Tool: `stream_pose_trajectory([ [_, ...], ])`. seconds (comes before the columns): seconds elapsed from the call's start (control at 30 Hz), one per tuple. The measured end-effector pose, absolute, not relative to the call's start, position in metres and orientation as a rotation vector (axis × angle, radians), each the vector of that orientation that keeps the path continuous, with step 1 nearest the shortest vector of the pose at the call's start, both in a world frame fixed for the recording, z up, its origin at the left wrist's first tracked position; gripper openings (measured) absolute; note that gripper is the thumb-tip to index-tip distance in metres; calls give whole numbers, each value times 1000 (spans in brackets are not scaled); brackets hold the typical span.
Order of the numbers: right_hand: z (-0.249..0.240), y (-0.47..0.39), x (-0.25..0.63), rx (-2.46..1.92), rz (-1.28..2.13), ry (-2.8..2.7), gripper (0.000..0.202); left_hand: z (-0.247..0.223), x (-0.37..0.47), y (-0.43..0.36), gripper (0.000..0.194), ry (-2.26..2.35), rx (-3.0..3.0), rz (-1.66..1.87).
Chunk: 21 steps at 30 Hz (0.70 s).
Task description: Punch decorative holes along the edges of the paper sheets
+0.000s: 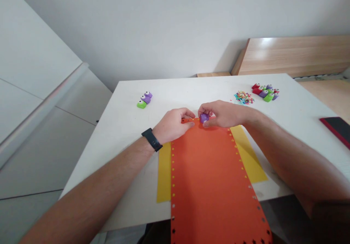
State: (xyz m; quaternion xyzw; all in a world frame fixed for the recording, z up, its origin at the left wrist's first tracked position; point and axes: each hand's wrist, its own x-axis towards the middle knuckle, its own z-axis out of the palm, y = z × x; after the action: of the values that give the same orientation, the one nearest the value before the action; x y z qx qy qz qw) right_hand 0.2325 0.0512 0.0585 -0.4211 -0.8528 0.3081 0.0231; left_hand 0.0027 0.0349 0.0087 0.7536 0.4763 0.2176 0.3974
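A large orange sheet (pixel 207 171), with small shapes cut out along its edges, lies over a yellow sheet (pixel 164 174) and hangs past the table's front edge. My left hand (pixel 176 125), with a black band on the wrist, pinches the far left corner of the orange sheet, thumb on top. At the far edge of that sheet, my right hand (pixel 218 114) is closed around a small purple craft punch (pixel 203 118). The punch sits at the sheet's edge; whether paper is in its slot is hidden by the fingers.
On the white table (pixel 123 123), several green and purple punches (pixel 144 100) stand at the left. Colourful paper confetti (pixel 244 97) lies at the far right beside a cluster of red, green and purple punches (pixel 265 92). A dark, red-edged flat object (pixel 337 129) rests at the right edge.
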Motion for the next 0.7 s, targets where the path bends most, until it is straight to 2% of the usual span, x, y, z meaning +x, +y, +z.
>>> stream_pose_trajectory([
  [0.53,55,50,230,-1273,872,-2639,27,12,3,35,29,1216,1940,548],
  [0.7,54,50,229,-1267,839,-2651,27,24,0,33,38,1227,2058,521],
])
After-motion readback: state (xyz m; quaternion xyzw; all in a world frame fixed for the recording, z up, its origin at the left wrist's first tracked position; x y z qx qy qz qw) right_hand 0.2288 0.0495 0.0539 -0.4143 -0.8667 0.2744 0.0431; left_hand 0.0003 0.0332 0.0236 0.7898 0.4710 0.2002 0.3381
